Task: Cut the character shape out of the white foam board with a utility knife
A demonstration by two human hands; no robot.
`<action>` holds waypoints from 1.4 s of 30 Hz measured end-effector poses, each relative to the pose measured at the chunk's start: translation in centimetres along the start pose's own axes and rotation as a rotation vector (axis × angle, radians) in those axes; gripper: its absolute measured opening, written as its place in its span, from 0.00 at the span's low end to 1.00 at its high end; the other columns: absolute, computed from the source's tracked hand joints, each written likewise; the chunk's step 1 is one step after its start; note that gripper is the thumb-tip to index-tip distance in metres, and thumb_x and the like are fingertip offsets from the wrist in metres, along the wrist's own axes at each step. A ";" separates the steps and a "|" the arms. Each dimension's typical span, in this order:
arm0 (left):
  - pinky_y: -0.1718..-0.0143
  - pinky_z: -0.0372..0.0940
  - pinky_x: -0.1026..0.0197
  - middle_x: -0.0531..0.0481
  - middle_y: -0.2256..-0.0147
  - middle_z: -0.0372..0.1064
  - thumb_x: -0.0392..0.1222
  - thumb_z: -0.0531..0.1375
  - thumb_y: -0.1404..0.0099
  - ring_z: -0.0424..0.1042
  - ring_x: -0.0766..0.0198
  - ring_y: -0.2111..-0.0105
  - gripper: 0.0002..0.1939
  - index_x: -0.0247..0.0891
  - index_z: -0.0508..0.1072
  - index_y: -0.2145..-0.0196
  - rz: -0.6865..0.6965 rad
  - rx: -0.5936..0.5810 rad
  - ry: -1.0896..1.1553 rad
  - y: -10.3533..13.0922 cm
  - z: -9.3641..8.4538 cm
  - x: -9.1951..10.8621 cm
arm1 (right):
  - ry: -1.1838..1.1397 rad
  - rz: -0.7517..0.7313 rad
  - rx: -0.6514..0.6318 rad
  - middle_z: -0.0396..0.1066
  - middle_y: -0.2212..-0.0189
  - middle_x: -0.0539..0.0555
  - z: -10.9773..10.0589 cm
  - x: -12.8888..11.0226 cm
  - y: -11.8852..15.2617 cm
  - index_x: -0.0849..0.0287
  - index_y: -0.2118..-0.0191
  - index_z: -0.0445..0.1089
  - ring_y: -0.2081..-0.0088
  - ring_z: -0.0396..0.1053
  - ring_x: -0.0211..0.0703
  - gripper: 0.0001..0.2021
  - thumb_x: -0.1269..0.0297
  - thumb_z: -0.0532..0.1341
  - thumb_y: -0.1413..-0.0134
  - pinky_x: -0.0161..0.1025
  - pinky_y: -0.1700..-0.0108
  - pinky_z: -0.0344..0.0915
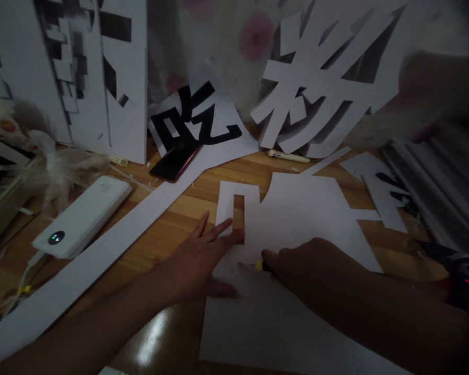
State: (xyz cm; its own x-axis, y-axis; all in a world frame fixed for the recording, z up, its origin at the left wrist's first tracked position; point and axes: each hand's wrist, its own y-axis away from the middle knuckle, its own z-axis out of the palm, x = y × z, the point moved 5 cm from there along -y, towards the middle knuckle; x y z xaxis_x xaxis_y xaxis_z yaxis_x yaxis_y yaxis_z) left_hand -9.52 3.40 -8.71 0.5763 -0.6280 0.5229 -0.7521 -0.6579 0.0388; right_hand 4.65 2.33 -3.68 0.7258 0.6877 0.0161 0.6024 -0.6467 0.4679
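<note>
A white foam board [305, 208] lies flat on the wooden table, with a rectangular opening cut near its upper left part. My left hand [207, 255] rests on the board's left edge, fingers spread, fingertips beside the opening. In my right hand [297, 263] is a craft knife [260, 266] with a yellow collar and a thin blade. Its blade tip touches or hovers just over the board, right of my left hand and below the opening; I cannot tell which. The knife's handle is mostly hidden in my fist.
A long white strip [113, 252] runs diagonally at left beside a white power bank [84, 216]. A phone [175, 161] lies on a sheet with a black printed character [214, 122]. Large white cut-out characters [285, 86] lean at the back. A pen [289, 156] and scraps [386, 200] lie around.
</note>
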 end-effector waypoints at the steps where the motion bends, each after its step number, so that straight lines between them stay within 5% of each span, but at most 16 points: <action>1: 0.40 0.25 0.43 0.41 0.40 0.50 0.61 0.63 0.52 0.39 0.52 0.38 0.50 0.42 0.44 0.39 -0.006 -0.001 0.007 0.0 0.0 0.0 | -0.001 0.002 0.004 0.68 0.81 0.49 0.0 0.0 0.0 0.56 0.71 0.65 0.83 0.65 0.40 0.09 0.65 0.64 0.62 0.37 0.81 0.49; 11: 0.40 0.26 0.42 0.40 0.40 0.51 0.59 0.64 0.53 0.39 0.51 0.38 0.51 0.41 0.45 0.39 -0.012 0.008 0.033 0.1 -0.1 0.1 | 0.027 0.003 0.032 0.69 0.80 0.50 0.0 -0.4 0.3 0.54 0.67 0.66 0.82 0.66 0.42 0.11 0.63 0.64 0.62 0.38 0.80 0.51; 23: 0.41 0.27 0.37 0.42 0.40 0.52 0.60 0.64 0.53 0.40 0.49 0.38 0.52 0.42 0.43 0.39 -0.008 0.000 0.056 0.2 -0.2 0.3 | 0.068 0.067 0.207 0.69 0.81 0.47 1.7 0.4 1.2 0.56 0.70 0.63 0.82 0.68 0.41 0.07 0.76 0.54 0.53 0.37 0.82 0.41; 32: 0.40 0.24 0.40 0.45 0.39 0.49 0.59 0.66 0.57 0.40 0.50 0.38 0.55 0.44 0.42 0.38 -0.026 -0.001 0.074 0.3 0.1 -0.2 | 0.051 0.015 0.298 0.68 0.80 0.45 3.2 1.0 1.4 0.55 0.70 0.61 0.83 0.66 0.38 0.04 0.71 0.56 0.51 0.38 0.82 0.42; 42: 0.41 0.25 0.37 0.44 0.41 0.52 0.59 0.67 0.58 0.43 0.49 0.38 0.55 0.43 0.44 0.39 -0.043 -0.004 0.071 -0.1 -0.1 -0.1 | -0.170 0.099 0.292 0.69 0.79 0.44 0.9 1.9 3.2 0.52 0.71 0.62 0.80 0.68 0.41 0.04 0.62 0.55 0.45 0.37 0.80 0.47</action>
State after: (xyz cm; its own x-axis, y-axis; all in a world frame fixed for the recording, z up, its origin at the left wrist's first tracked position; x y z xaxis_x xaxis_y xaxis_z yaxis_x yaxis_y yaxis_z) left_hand -9.57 3.54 -8.72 0.5839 -0.5680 0.5800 -0.7285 -0.6819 0.0656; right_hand 8.31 1.26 -2.97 0.8156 0.5680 -0.1102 0.5780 -0.7914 0.1989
